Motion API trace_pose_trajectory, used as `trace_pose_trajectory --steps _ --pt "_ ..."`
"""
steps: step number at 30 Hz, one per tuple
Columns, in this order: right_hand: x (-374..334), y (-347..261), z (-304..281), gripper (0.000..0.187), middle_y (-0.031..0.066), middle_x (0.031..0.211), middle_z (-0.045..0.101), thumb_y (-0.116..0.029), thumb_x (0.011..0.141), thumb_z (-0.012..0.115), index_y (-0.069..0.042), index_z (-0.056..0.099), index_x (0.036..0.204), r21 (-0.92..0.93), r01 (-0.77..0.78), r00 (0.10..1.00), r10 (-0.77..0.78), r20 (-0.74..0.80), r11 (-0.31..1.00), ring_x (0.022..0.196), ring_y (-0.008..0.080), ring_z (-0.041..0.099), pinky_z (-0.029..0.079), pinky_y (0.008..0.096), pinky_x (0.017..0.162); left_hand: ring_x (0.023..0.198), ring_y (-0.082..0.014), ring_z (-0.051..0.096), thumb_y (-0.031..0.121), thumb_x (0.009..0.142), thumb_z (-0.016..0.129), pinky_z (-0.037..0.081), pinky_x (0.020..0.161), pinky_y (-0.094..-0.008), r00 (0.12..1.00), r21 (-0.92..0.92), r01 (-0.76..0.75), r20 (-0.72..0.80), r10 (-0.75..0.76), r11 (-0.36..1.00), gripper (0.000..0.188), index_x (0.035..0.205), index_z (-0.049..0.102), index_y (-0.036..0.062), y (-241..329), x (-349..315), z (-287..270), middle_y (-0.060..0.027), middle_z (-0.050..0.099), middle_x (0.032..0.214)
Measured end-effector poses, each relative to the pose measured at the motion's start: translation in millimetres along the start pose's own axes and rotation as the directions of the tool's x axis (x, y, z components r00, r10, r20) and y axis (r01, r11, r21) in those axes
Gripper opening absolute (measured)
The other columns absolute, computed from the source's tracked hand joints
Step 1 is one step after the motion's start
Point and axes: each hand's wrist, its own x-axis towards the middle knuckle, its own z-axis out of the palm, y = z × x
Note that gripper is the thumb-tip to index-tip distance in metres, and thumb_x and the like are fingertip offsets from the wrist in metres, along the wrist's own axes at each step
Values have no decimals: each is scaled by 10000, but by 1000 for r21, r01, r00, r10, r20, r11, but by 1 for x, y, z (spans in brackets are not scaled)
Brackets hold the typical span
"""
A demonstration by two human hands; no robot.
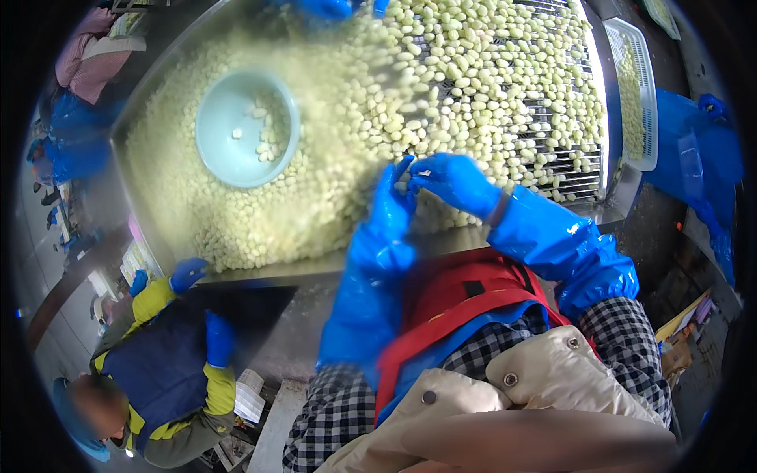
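Nearest, blue plastic sleeves (pixel 540 232) are covering the person's forearms, probably to keep the checked cuffs dry. The left hand (pixel 392 202) is pointing its fingers up and away; the right hand (pixel 457 183) is lying crosswise, bent at the knuckles. Their fingertips are nearly meeting, perhaps so both can work one small spot; whether either is gripping a piece, I cannot tell. Pale green fruit (pixel 505 94) is lying beneath and beyond them across the table (pixel 315 266), and on the right metal bars (pixel 574 164) are supporting it. Leftward, a bowl (pixel 214 142) is sitting among the fruit, its wall seemingly keeping some pieces apart. Rightward, a white basket (pixel 650 98) is holding more. Farthest, another person's blue glove (pixel 327 7) is showing.
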Motion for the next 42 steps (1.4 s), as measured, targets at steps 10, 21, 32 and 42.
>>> trace_pose_trajectory --steps 10,21,32,42 --pt "-77 50 58 188 119 908 687 -183 829 577 -125 696 964 -325 -21 852 187 488 945 807 338 654 514 448 655 764 -39 440 83 972 515 374 575 -144 960 663 -278 224 170 696 432 1402 477 90 11 -31 -57 19 521 1013" --pt "-68 -39 12 204 118 1081 685 -143 879 658 -51 689 1058 437 -251 955 296 -36 864 914 252 677 533 345 810 1131 -163 546 190 997 496 498 818 -257 959 647 -53 245 -142 761 378 1364 483 100 -20 -39 -56 -48 558 1268" --pt "-63 60 21 182 104 647 632 -232 927 533 -74 615 891 -450 -292 939 165 -301 844 646 300 656 517 426 571 917 -107 567 156 980 554 473 705 -171 967 387 152 132 -218 909 314 1274 559 45 -22 -26 -54 -25 617 1110" --pt "-64 70 19 231 158 878 682 -200 923 533 -33 647 1035 677 -528 706 708 14 513 772 276 695 558 368 668 1092 -172 575 208 969 541 491 839 -239 947 497 214 105 -304 841 408 1351 504 67 -25 -18 -49 -58 579 1244"
